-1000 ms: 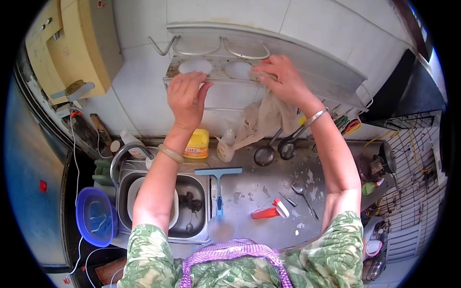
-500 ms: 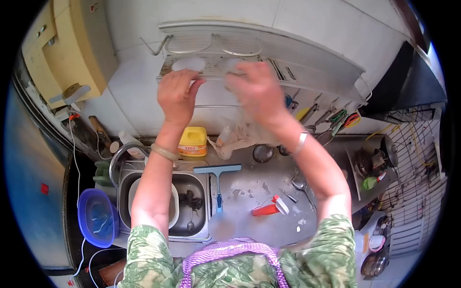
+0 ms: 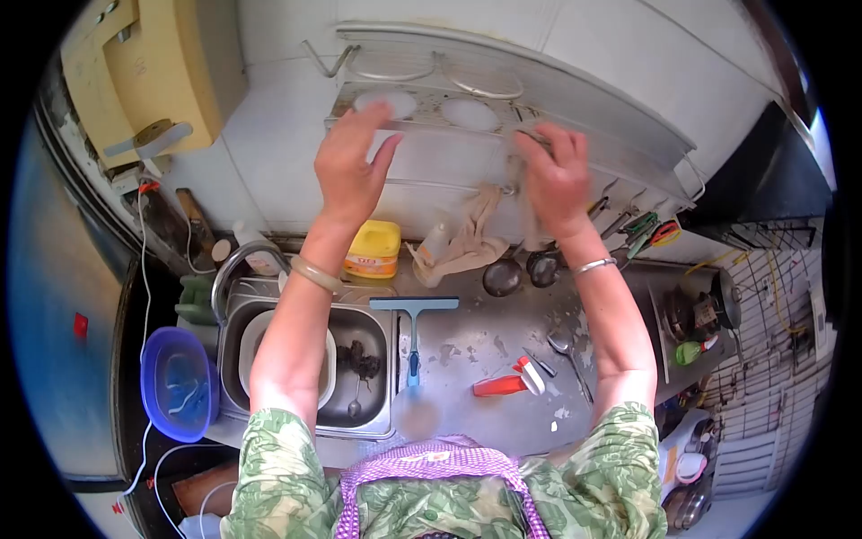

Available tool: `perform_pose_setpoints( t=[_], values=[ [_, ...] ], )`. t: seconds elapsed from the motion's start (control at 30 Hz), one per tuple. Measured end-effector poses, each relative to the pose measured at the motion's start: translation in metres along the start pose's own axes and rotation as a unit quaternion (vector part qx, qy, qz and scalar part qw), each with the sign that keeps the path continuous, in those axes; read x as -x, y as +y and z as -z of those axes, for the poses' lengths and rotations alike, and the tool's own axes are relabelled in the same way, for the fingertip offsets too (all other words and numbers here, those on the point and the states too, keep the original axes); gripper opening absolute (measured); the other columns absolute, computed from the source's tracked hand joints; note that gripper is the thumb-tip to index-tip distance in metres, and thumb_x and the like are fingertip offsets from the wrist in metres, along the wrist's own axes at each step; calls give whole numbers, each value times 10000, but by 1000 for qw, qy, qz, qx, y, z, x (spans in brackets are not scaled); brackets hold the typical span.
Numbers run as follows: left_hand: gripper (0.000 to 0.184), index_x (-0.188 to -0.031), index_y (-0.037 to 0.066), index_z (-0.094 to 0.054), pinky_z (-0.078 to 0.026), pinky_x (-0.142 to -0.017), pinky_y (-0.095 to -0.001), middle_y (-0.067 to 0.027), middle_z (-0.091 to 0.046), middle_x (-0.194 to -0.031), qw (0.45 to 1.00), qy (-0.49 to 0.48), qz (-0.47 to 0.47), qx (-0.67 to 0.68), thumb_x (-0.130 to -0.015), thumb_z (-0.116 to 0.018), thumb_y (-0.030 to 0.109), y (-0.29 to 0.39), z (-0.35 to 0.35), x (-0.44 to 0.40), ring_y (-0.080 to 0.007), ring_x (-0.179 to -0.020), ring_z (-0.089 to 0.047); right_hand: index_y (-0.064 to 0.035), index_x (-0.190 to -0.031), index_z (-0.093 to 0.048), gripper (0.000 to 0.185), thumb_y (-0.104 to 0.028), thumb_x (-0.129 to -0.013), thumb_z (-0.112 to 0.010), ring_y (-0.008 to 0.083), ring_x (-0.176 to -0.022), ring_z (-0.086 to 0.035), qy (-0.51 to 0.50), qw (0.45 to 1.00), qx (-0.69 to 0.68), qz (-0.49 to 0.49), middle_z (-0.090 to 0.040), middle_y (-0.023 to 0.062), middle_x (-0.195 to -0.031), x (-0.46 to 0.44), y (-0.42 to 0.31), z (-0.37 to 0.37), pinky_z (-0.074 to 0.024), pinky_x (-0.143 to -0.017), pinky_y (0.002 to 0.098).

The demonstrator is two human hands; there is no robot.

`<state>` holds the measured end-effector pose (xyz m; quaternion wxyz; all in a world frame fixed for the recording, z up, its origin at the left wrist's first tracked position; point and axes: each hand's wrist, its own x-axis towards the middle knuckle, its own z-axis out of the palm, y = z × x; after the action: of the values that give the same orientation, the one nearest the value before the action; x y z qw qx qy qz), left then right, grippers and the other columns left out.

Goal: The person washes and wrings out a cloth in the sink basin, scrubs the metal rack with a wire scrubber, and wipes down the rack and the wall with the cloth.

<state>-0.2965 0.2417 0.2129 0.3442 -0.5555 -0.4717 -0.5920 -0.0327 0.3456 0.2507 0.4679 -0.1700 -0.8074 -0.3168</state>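
A metal wall rack (image 3: 422,106) with round holes runs across the tiled wall. My left hand (image 3: 355,166) is raised at its left end, thumb and fingers apart, with nothing seen in it; the fingertips are blurred. Closed on a beige cloth (image 3: 471,238), my right hand (image 3: 557,175) is at the front edge of the rack, right of the second hole. The cloth hangs below that hand, in front of the wall, down toward the counter. Below my hands stand a yellow container (image 3: 373,250) and two dark ladles (image 3: 502,278).
A steel sink (image 3: 359,418) holds a white basin. On the counter (image 3: 449,359) lie a blue squeegee (image 3: 414,310), a red-and-white tool (image 3: 507,382) and a spoon. A blue-purple basin (image 3: 178,382) is at the left. Utensils hang at the right.
My right hand moved left along the rack, then back right, with the cloth. My left hand stayed near the left end, and its fingers have opened out. The view has shifted slightly.
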Motion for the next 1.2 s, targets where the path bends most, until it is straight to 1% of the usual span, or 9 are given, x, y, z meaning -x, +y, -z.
perform_pose_setpoints(
  t=[0.17,0.47,0.53,0.67,0.73,0.87,1.0,1.1,1.2],
  values=[
    [241,-1113,16,-627,-444,-956,-386,-141,-660,-1148,981,124,148,21,-872,-634,27,9,54,39,-308,-1068,-614,-130,-972,-723,347,-30,-644,-673,285,-929,-564,8,995,-85,58,-625,52,-1053,-49,-75,-46,-524,-756,359],
    [189,-1086,-1,-597,-448,-931,-385,-139,-607,-1099,959,68,272,37,-898,-583,2,48,60,104,-290,-1040,-575,-101,-898,-664,218,-120,-684,-626,267,-950,-550,50,983,-133,119,-583,40,-1012,-101,-154,-92,-526,-717,343],
    [175,-1087,-2,-591,-447,-927,-369,-142,-594,-1111,960,58,272,36,-913,-574,-1,60,50,104,-279,-1060,-561,-106,-883,-652,200,-121,-686,-624,267,-949,-552,116,972,-145,144,-573,41,-984,-98,-157,-102,-525,-709,343],
    [160,-1096,-3,-586,-446,-934,-338,-122,-591,-1126,942,63,315,98,-938,-567,11,61,67,124,-233,-1046,-564,-134,-933,-693,249,-70,-696,-651,272,-976,-573,-80,971,-184,131,-592,16,-999,-76,-113,-77,-545,-739,375],
    [169,-1111,0,-584,-450,-937,-323,-103,-588,-1129,935,56,336,100,-943,-567,9,67,102,145,-202,-1032,-568,-86,-975,-694,150,-82,-829,-661,276,-896,-636,31,970,-214,113,-646,102,-991,-58,-82,-37,-546,-737,371],
    [183,-1147,0,-571,-461,-937,-305,-89,-601,-1136,916,12,388,97,-968,-562,35,59,142,185,-170,-1046,-581,-84,-883,-725,219,44,-711,-683,302,-865,-600,89,971,-212,60,-626,122,-950,-10,-45,4,-502,-752,378],
    [162,-1131,-6,-585,-486,-894,-279,-76,-623,-1095,875,-75,467,102,-985,-545,51,78,164,235,-145,-987,-603,-58,-928,-690,166,23,-785,-667,248,-831,-616,-10,972,-228,52,-636,108,-924,56,-27,30,-509,-706,345],
    [136,-1077,-9,-624,-504,-831,-269,-56,-639,-1010,841,-110,525,76,-978,-565,64,93,163,268,-134,-893,-610,-145,-1048,-695,385,22,-707,-634,275,-1022,-574,-191,955,-225,-34,-603,34,-1074,132,-16,34,-530,-800,373],
    [142,-1040,28,-661,-509,-729,-288,-74,-661,-896,813,-252,524,-29,-909,-633,75,91,165,304,-148,-776,-623,-104,-1133,-676,392,19,-762,-645,320,-1119,-556,-321,903,-260,-117,-585,109,-1209,196,-17,29,-479,-918,395]
  ],
)
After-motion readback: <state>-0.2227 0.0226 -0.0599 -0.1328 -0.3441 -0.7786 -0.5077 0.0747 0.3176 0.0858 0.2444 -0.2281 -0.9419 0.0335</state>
